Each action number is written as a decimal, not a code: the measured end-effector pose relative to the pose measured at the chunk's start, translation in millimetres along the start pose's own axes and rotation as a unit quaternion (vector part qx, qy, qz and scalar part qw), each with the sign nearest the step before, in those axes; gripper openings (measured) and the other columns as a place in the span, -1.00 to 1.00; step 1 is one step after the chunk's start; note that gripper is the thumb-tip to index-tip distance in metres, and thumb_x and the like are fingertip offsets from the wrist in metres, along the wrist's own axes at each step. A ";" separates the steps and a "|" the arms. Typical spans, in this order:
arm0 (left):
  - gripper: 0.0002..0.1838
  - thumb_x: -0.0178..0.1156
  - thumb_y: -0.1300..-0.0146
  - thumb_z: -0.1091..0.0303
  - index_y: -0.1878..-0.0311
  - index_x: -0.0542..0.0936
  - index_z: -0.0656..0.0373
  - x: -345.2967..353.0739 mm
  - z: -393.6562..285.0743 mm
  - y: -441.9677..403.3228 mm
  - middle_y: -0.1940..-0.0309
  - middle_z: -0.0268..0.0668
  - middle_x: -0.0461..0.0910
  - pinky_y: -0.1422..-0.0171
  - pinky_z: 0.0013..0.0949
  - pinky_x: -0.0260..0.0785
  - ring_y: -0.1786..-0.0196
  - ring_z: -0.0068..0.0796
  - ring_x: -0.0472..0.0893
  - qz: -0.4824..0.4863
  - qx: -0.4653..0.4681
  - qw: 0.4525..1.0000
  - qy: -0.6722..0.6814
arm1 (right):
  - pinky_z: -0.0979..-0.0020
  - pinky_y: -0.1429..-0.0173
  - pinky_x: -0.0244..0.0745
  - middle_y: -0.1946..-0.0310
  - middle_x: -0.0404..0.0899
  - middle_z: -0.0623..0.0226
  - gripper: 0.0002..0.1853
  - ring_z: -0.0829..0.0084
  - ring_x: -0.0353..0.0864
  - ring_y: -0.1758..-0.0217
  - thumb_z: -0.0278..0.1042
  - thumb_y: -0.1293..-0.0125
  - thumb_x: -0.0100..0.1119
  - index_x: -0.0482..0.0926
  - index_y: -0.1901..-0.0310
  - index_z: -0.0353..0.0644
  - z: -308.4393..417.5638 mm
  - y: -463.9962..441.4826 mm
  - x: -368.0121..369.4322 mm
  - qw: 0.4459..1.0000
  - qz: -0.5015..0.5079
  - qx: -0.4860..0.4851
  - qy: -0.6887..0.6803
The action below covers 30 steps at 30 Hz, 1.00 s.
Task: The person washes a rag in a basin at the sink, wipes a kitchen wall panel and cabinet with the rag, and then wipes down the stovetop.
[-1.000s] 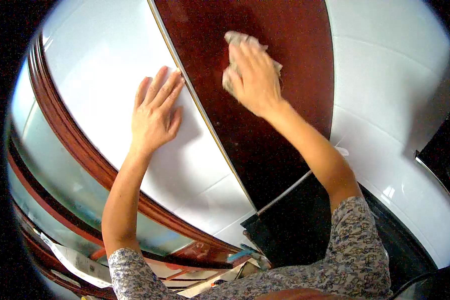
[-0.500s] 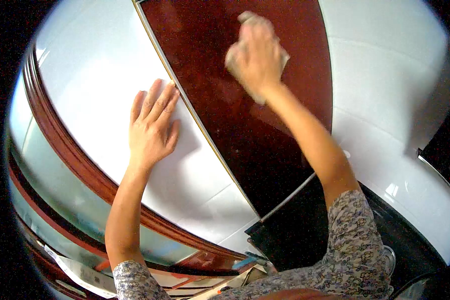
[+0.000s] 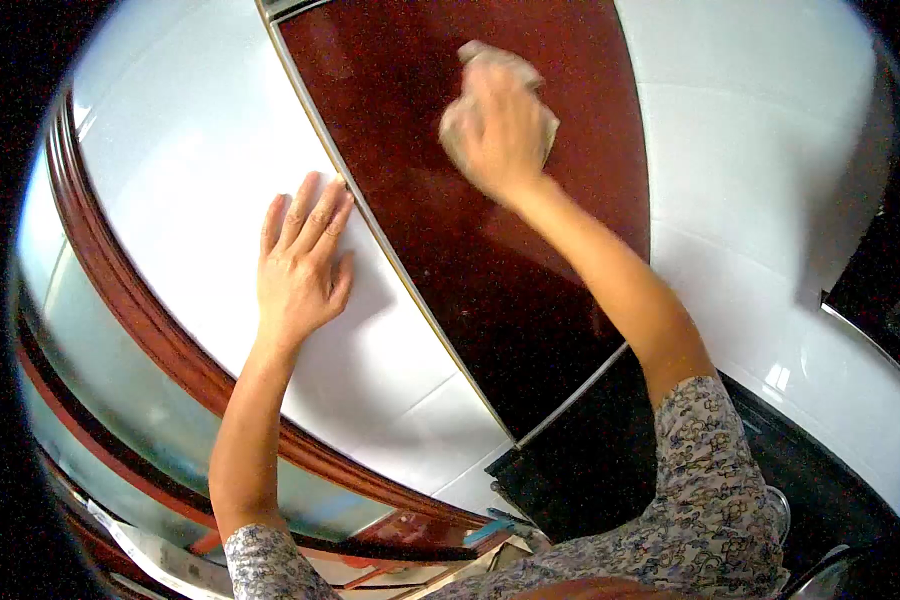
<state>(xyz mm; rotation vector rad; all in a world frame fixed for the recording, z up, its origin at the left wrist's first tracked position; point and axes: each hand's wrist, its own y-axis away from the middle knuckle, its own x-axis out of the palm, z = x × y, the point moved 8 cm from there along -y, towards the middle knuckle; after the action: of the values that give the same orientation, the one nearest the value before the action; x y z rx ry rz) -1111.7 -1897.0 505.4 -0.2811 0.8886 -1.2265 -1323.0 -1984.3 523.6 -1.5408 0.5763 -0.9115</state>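
Flat against the white tiled wall (image 3: 200, 180) lies my left hand (image 3: 302, 265), its fingers spread and their tips beside the metal edge strip (image 3: 370, 215) of a dark red panel. My right hand (image 3: 502, 130) presses a pale, crumpled cloth (image 3: 458, 135) onto the upper part of the dark red panel (image 3: 570, 210). The cloth sticks out around the fingers on both sides, and motion blurs the hand slightly.
A brown wooden frame (image 3: 145, 300) with glass panes (image 3: 120, 375) curves along the left. More white tiles (image 3: 730, 170) stand to the right of the panel. Below the panel is a black surface (image 3: 590, 455), with a blue object (image 3: 490, 530) near its left side.
My right hand has shifted over the panel with the cloth, up and then slightly left. The view has moved a little, and my left hand appears lower against the tiles.
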 end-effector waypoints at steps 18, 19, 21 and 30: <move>-0.38 0.13 -0.03 0.32 -0.26 0.39 0.09 4.9 8.6 7.3 -0.37 -0.36 0.21 -0.52 -0.07 -0.15 -0.47 -0.36 0.06 -0.020 0.011 0.999 0.034 | 0.05 -0.43 -0.13 -0.36 0.13 0.11 -0.41 0.13 0.05 -0.44 0.00 -0.36 -0.12 0.18 -0.35 -0.06 67.4 -23.7 41.0 1.000 0.009 -0.009 0.020; -0.39 0.13 -0.03 0.32 -0.25 0.40 0.09 2.4 7.1 6.2 -0.37 -0.35 0.22 -0.52 -0.07 -0.15 -0.47 -0.36 0.07 -0.024 0.013 0.999 0.037 | 0.06 -0.43 -0.14 -0.36 0.14 0.11 -0.42 0.14 0.06 -0.43 -0.01 -0.35 -0.10 0.20 -0.35 -0.03 75.6 -32.5 46.1 1.000 0.003 -0.014 0.017; -0.40 0.13 -0.02 0.34 -0.23 0.42 0.10 1.3 8.2 4.8 -0.35 -0.35 0.24 -0.52 -0.07 -0.15 -0.47 -0.35 0.08 -0.029 0.010 0.999 0.038 | 0.13 -0.47 -0.21 -0.37 0.08 0.02 -0.38 0.11 -0.04 -0.47 -0.05 -0.39 -0.27 0.07 -0.38 -0.26 114.0 -45.6 37.5 0.998 0.046 -0.043 0.011; -0.87 0.09 0.17 0.56 0.45 0.43 0.24 -26.4 24.8 14.8 0.33 -0.16 0.45 -0.21 -0.08 0.34 0.16 -0.11 0.47 -0.201 0.020 0.948 0.244 | -0.06 -0.42 -0.11 -0.38 0.16 0.26 -0.41 0.20 0.05 -0.46 0.05 -0.21 -0.01 0.34 -0.26 0.02 130.3 149.4 18.8 0.888 0.239 -0.384 -0.087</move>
<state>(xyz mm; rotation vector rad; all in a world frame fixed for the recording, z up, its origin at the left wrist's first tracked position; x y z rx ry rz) -1085.3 -1874.6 523.6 -0.1272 1.2705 -1.7354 -1186.7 -1949.9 382.6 -2.0098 1.2145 -0.1372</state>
